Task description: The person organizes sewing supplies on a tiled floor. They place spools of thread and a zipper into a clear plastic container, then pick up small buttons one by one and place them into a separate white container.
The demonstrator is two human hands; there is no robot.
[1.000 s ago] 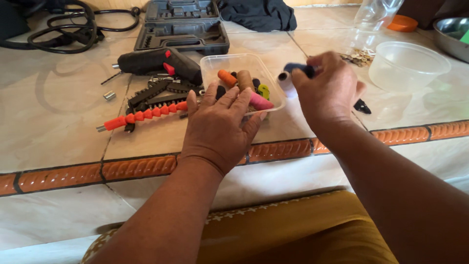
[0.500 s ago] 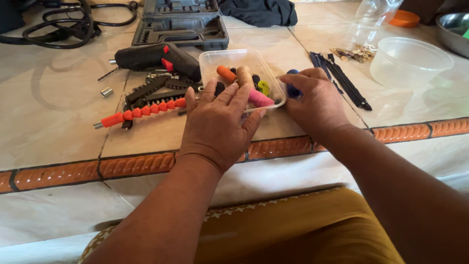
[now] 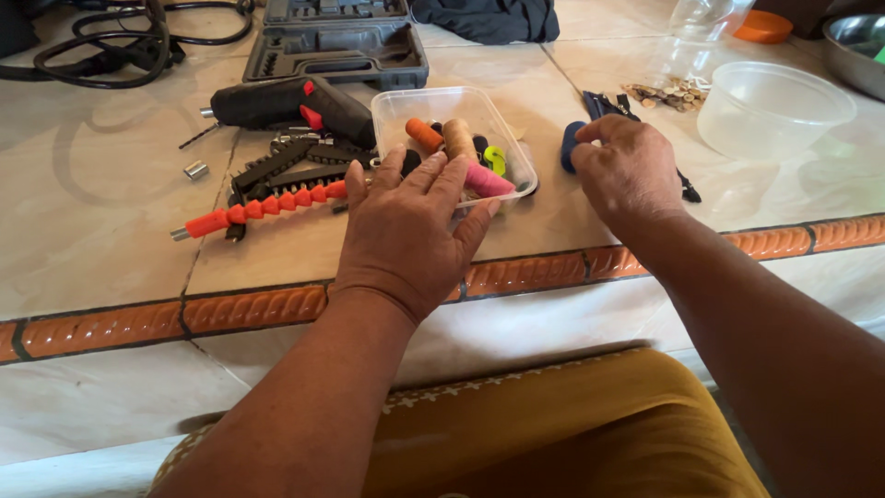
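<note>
We note left hand (image 3: 406, 235) flat, fingers spread, resting on near rim of clear tray (image 3: 398, 111) holding thread spools (image 3: 442, 143). Right hand (image 3: 627, 171) pinches dark blue spool (image 3: 569, 148) on tiled floor (image 3: 111, 231) beside tray; that spool not yet inside.

Bare surface (image 3: 92, 231) lies open at the frame's left and lower centre. Upper centre is crowded: clear tub (image 3: 452, 138), black driver (image 3: 286, 103), orange flexible shaft (image 3: 263, 207), round bowl (image 3: 770, 111) upper right.

A clear rectangular plastic container (image 3: 396, 109) of thread spools sits at centre; a dark grey moulded tool case (image 3: 336, 41) lies open at 12 o'clock. No labels, signs or screens show.
</note>
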